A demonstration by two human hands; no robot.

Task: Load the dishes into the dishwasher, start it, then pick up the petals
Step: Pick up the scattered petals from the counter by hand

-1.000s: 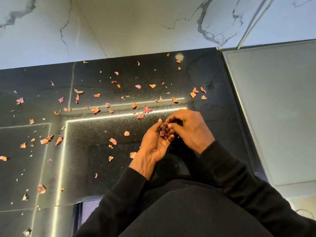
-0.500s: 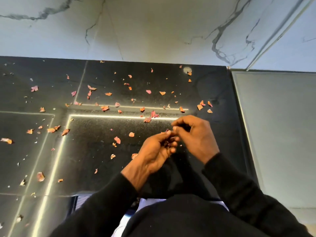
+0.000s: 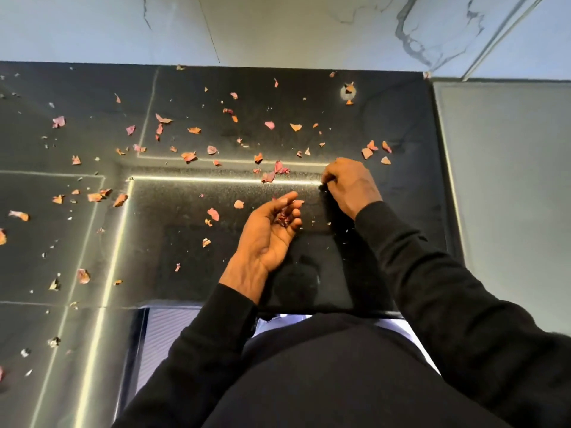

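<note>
A clump [image 3: 283, 217] of petals is cradled in the left hand [image 3: 265, 239], palm up, fingers half curled round it. Just beyond and right of the left hand, the right hand [image 3: 352, 185] is set down, fingertips bent onto the counter [image 3: 185, 273]; whether anything is pinched cannot be told. Beyond and left of the left hand, loose petals [image 3: 188, 156] are strewn.

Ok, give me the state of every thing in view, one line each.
Left hand: palm up, fingers curled round the gathered petals.
Gathered petals: a small pile, held in the left hand's fingers.
Right hand: knuckles up, fingertips down at the counter; a pinched petal cannot be made out.
Loose petals: scattered on the counter, not yet picked up.
Counter: dark, glossy, strewn with petals and crumbs.
</note>
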